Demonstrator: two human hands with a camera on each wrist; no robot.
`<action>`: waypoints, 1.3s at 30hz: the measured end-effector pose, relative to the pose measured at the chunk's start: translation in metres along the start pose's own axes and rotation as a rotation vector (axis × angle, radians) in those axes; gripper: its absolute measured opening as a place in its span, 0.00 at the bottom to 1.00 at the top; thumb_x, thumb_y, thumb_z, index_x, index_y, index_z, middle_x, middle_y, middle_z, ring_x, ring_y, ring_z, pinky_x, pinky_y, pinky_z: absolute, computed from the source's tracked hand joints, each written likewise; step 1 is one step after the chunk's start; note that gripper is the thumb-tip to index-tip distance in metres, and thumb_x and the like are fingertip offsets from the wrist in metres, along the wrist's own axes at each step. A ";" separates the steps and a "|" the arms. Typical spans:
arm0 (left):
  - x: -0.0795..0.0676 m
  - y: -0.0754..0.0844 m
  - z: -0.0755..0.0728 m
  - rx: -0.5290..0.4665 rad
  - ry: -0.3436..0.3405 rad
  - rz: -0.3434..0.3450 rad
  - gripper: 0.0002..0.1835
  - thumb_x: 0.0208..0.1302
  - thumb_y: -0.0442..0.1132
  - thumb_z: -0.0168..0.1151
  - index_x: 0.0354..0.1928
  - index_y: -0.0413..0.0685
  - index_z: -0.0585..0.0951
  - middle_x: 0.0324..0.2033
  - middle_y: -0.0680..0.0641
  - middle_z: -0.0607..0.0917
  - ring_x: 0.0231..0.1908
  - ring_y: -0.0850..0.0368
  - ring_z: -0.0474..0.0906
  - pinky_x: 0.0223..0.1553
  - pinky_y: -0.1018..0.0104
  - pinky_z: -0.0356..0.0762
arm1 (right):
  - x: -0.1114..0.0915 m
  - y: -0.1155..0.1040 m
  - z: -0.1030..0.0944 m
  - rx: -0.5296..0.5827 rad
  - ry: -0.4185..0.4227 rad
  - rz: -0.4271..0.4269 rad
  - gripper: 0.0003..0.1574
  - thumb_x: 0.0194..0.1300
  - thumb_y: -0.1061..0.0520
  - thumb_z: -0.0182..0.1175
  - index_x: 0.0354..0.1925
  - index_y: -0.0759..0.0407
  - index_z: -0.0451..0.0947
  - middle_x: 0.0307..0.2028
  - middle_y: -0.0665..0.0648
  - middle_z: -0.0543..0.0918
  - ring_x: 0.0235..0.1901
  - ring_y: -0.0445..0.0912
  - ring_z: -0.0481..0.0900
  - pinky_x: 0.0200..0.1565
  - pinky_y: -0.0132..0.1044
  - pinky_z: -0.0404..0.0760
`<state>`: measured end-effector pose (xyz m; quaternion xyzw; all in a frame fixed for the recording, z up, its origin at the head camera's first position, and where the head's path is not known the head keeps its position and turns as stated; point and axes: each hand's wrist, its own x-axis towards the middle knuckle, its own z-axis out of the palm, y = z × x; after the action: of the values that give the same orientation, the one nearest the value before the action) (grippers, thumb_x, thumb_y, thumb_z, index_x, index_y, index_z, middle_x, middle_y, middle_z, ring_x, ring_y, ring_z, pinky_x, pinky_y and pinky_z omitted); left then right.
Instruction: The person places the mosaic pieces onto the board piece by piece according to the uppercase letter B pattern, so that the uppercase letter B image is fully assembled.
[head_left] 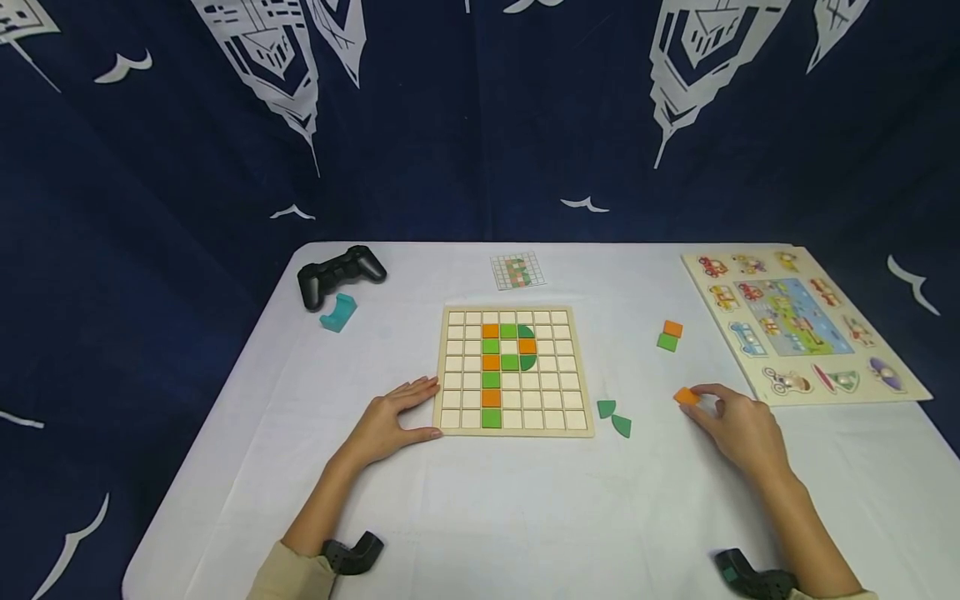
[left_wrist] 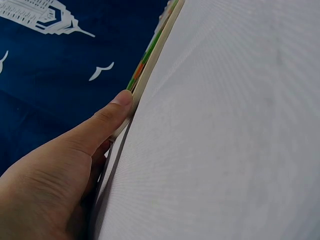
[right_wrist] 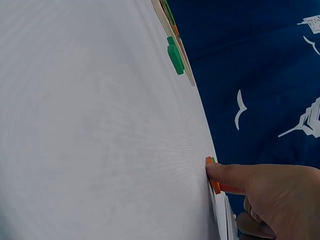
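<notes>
My left hand rests on the table with its fingers spread along the left edge of a wooden grid board. Orange and green square tiles, with two dark green quarter-round tiles, form a P-like figure on that board. Out to the right, my right hand pinches an orange square tile between thumb and fingers; the right wrist view shows the thumb on this orange tile. Two loose quarter-round tiles lie just right of the board. Farther back, an orange tile touches a green tile.
A small pattern card lies behind the board. At the back left are a black game controller and a teal curved block. A picture puzzle board covers the right rear of the white table.
</notes>
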<state>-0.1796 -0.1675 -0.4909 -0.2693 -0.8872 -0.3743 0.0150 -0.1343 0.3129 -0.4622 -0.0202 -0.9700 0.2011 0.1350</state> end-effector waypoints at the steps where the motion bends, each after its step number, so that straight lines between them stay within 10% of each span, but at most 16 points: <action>1: 0.000 0.000 0.000 -0.001 -0.001 -0.002 0.38 0.46 0.55 0.71 0.60 0.49 0.73 0.61 0.54 0.71 0.63 0.57 0.62 0.63 0.55 0.61 | 0.000 -0.001 0.000 0.006 0.005 -0.008 0.19 0.53 0.56 0.68 0.42 0.67 0.79 0.10 0.50 0.60 0.11 0.43 0.56 0.13 0.32 0.51; 14: 0.000 -0.001 0.000 0.000 -0.005 -0.013 0.39 0.46 0.57 0.70 0.60 0.50 0.73 0.61 0.56 0.70 0.63 0.59 0.62 0.63 0.57 0.59 | 0.011 -0.051 0.006 0.066 0.013 -0.195 0.19 0.50 0.56 0.70 0.43 0.59 0.81 0.10 0.47 0.55 0.12 0.39 0.49 0.12 0.32 0.51; 31: 0.000 0.001 -0.002 0.006 -0.009 -0.006 0.38 0.46 0.55 0.71 0.60 0.49 0.73 0.61 0.55 0.70 0.63 0.57 0.62 0.63 0.57 0.59 | 0.015 -0.140 0.041 0.161 -0.199 -0.450 0.18 0.53 0.51 0.69 0.42 0.54 0.82 0.09 0.40 0.54 0.12 0.33 0.48 0.16 0.27 0.50; 39: 0.000 0.002 -0.001 0.013 0.019 0.021 0.38 0.46 0.54 0.71 0.60 0.46 0.74 0.60 0.52 0.72 0.62 0.55 0.64 0.62 0.53 0.62 | 0.010 -0.166 0.058 0.147 -0.289 -0.512 0.16 0.54 0.49 0.68 0.42 0.51 0.83 0.27 0.47 0.84 0.16 0.35 0.61 0.22 0.29 0.67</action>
<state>-0.1785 -0.1672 -0.4886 -0.2748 -0.8867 -0.3707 0.0291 -0.1568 0.1394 -0.4455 0.2637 -0.9355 0.2311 0.0430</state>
